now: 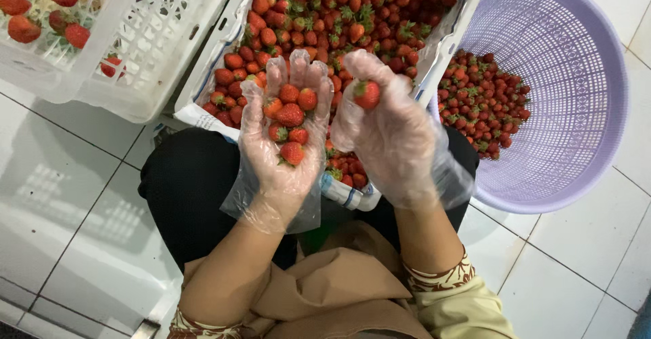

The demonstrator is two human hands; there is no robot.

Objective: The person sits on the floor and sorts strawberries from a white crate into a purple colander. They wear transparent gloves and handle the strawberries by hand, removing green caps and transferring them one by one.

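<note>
1. Two hands show, both in thin, crinkled, clear plastic gloves. The left hand point(285, 142) lies palm up, fingers spread and slightly cupped, cradling a small heap of strawberries point(290, 115); about seven can be counted, red and glossy, some with green caps.
2. The right hand point(390, 129) sits just beside it at 3 o'clock, back toward the camera. Its fingers curl and pinch a single strawberry point(367, 93), small, red, with a green cap, at the fingertips.
3. Both hands hover over the near end of one white lined crate point(203, 112), rectangular, with a rumpled plastic liner. It is filled with loose strawberries point(339, 13), too many to count, in mixed sizes, red to orange.
4. At 3 o'clock from the hands stands one round lilac basket point(576, 108), perforated plastic with a smooth rim. A layer of smaller berries point(481, 102) covers its bottom, too many to count.
5. At 10 o'clock sits one white lattice crate point(135, 47), hard plastic with a grid wall; several larger strawberries point(41, 13) show inside, roughly eight.
6. Below the hands lie dark trousers point(190, 190) at the lap, and tan sleeves with patterned cuffs point(441, 281).
7. The floor point(576, 278) is glossy white square tile with thin dark grout lines.
</note>
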